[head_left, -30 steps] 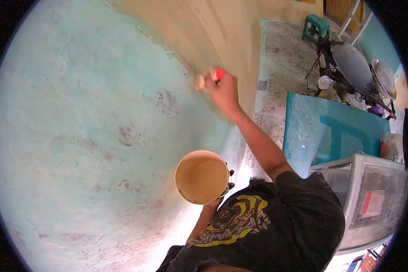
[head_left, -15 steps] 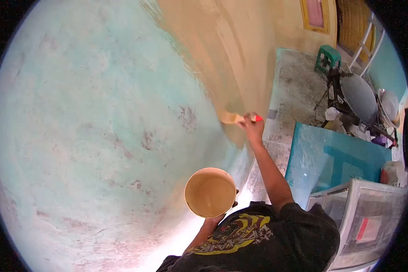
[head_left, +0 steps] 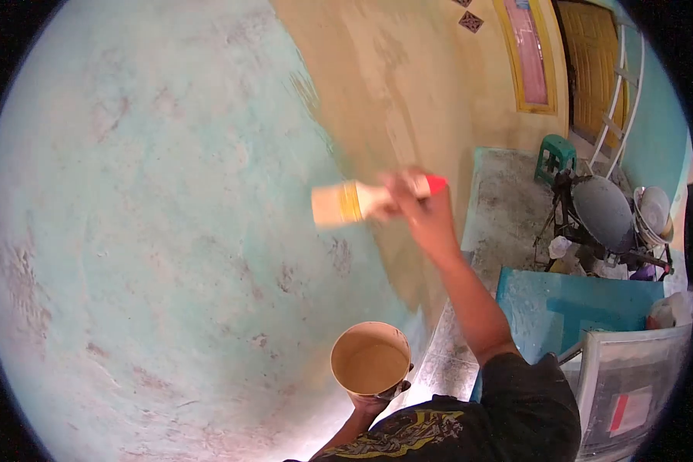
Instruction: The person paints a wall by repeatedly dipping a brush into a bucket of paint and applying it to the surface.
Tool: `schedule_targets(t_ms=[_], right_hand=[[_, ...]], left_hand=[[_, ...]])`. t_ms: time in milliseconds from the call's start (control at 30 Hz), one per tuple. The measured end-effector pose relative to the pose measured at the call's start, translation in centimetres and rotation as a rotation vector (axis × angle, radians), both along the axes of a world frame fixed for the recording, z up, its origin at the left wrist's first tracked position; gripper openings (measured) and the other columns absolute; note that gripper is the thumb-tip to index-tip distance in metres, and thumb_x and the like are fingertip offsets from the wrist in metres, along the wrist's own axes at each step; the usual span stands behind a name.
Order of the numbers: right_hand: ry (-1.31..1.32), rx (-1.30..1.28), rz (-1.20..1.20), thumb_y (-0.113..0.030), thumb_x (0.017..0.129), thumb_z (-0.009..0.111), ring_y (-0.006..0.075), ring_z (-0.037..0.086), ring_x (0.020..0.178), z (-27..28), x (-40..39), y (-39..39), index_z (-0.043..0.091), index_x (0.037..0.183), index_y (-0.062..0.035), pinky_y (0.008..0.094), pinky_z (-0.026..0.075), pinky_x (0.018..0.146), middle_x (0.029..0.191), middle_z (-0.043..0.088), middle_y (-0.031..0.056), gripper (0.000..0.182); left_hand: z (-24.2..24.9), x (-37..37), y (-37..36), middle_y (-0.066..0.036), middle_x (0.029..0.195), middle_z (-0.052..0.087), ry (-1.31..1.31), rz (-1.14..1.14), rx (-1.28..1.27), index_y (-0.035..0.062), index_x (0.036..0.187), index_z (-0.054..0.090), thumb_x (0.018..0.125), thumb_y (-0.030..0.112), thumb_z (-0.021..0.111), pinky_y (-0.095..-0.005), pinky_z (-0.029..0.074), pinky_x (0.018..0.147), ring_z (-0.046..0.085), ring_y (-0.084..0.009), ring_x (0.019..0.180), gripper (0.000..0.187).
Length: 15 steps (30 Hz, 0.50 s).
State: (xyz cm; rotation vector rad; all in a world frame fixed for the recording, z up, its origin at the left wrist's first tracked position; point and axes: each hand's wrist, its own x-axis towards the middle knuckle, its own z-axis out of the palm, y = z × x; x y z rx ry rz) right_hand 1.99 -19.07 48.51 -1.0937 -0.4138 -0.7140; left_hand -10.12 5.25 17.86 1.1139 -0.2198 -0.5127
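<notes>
A wide paintbrush (head_left: 346, 203) with a pale handle and a red tip is gripped in my right hand (head_left: 416, 202), its bristles pointing left in front of the wall. Below it, my left hand (head_left: 376, 402) holds a round bucket (head_left: 370, 359) from underneath and the side, with tan paint inside. The wall is worn light turquoise (head_left: 169, 215) on the left and coated tan (head_left: 377, 100) toward the right. Whether the bristles touch the wall cannot be made out.
On the right are a green stool (head_left: 554, 159), a white ladder (head_left: 617, 100), a large dark wok (head_left: 606, 214), a blue panel (head_left: 577, 308) and a glass-sided cabinet (head_left: 631, 385). A window (head_left: 528, 54) and yellow door (head_left: 589, 69) stand farther back.
My right hand has drawn the brush back from the edge of the tan area, up and nearer to the camera. The bucket sits slightly lower and farther right in view, and the view has tilted up.
</notes>
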Motion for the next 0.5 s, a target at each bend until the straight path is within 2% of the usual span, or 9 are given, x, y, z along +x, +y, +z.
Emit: schedule_targets(t_ms=[67, 100, 133, 200, 233, 300, 333, 367, 500], right_hand=[[0.064, -0.279, 0.052, -0.017, 0.096, 0.069, 0.0085, 0.064, 0.069, -2.8, -4.7, -0.2, 0.070, 0.091, -0.0016, 0.0271, 0.052, 0.061, 0.079, 0.069, 0.0006, 0.016], [0.103, -0.492, -0.127, -0.016, 0.093, 0.072, 0.0115, 0.064, 0.066, -3.6, -7.3, 0.6, 0.069, 0.089, -0.0034, 0.0316, 0.052, 0.062, 0.075, 0.069, 0.0024, 0.014], [0.033, -0.684, -0.154, -0.023, 0.091, 0.074, 0.0201, 0.067, 0.065, -4.4, -8.9, 1.4, 0.069, 0.088, -0.0060, 0.0370, 0.053, 0.063, 0.075, 0.070, 0.0085, 0.018], [0.261, -1.086, 0.039, -0.030, 0.089, 0.072, 0.0307, 0.069, 0.070, -5.7, -10.8, 3.4, 0.070, 0.088, -0.0077, 0.0422, 0.054, 0.065, 0.077, 0.070, 0.0149, 0.023], [0.220, -1.297, 0.046, -0.032, 0.088, 0.072, 0.0324, 0.069, 0.072, -6.0, -10.9, 4.4, 0.070, 0.087, -0.0080, 0.0435, 0.054, 0.065, 0.077, 0.070, 0.0153, 0.024], [0.130, -1.709, 0.079, -0.034, 0.086, 0.072, 0.0358, 0.069, 0.075, -7.5, -10.4, 6.2, 0.072, 0.087, -0.0087, 0.0459, 0.055, 0.065, 0.078, 0.070, 0.0161, 0.026], [0.091, -1.714, 0.087, -0.033, 0.085, 0.072, 0.0357, 0.070, 0.074, -8.7, -10.2, 6.7, 0.072, 0.086, -0.0088, 0.0464, 0.055, 0.065, 0.077, 0.070, 0.0160, 0.024], [0.052, -1.720, 0.095, -0.032, 0.084, 0.072, 0.0356, 0.070, 0.074, -10.0, -9.9, 7.2, 0.073, 0.085, -0.0088, 0.0470, 0.055, 0.065, 0.076, 0.070, 0.0159, 0.023], [0.040, -1.908, 0.108, -0.032, 0.081, 0.071, 0.0356, 0.070, 0.074, -13.5, -8.7, 8.8, 0.073, 0.083, -0.0090, 0.0474, 0.055, 0.066, 0.076, 0.070, 0.0153, 0.024]], left_hand=[[-0.8, 0.5, 0.5, -0.020, 0.153, 0.036, -0.013, 0.001, -0.047, 0.0186, 0.157, 0.023, 0.082, 0.074, 0.051, -0.0733, 0.035, 0.103, 0.033, -0.0506, 0.140, 0.097], [-1.3, 0.8, 0.8, -0.020, 0.154, 0.035, -0.020, 0.001, -0.071, 0.0187, 0.157, 0.023, 0.084, 0.073, 0.050, -0.0736, 0.035, 0.103, 0.032, -0.0508, 0.141, 0.095], [-1.3, 0.9, 0.5, -0.021, 0.153, 0.036, 0.013, 0.013, -0.128, 0.0180, 0.157, 0.023, 0.084, 0.073, 0.050, -0.0723, 0.036, 0.103, 0.034, -0.0499, 0.140, 0.095], [-1.3, 0.8, 0.3, -0.021, 0.151, 0.039, 0.132, 0.014, -0.289, 0.0164, 0.155, 0.026, 0.082, 0.074, 0.051, -0.0682, 0.040, 0.103, 0.040, -0.0473, 0.136, 0.096], [-1.5, 0.3, 0.6, -0.021, 0.150, 0.041, 0.228, 0.009, -0.384, 0.0156, 0.154, 0.029, 0.081, 0.076, 0.053, -0.0654, 0.043, 0.103, 0.044, -0.0455, 0.134, 0.098], [-0.9, -0.6, 0.8, -0.018, 0.154, 0.035, 0.297, -0.018, -0.375, 0.0211, 0.155, 0.029, 0.077, 0.082, 0.042, -0.0672, 0.039, 0.106, 0.041, -0.0448, 0.138, 0.100], [-0.6, -1.0, 0.8, -0.016, 0.157, 0.032, 0.333, -0.030, -0.371, 0.0239, 0.155, 0.029, 0.075, 0.086, 0.037, -0.0681, 0.037, 0.108, 0.039, -0.0444, 0.139, 0.102], [0.9, -1.5, 0.8, -0.016, 0.157, 0.032, 0.417, -0.027, -0.440, 0.0240, 0.155, 0.029, 0.076, 0.085, 0.037, -0.0687, 0.037, 0.108, 0.039, -0.0446, 0.139, 0.100], [0.6, -1.7, 1.8, -0.015, 0.157, 0.033, 0.475, -0.028, -0.532, 0.0244, 0.155, 0.028, 0.080, 0.080, 0.036, -0.0699, 0.035, 0.108, 0.040, -0.0456, 0.139, 0.094]])
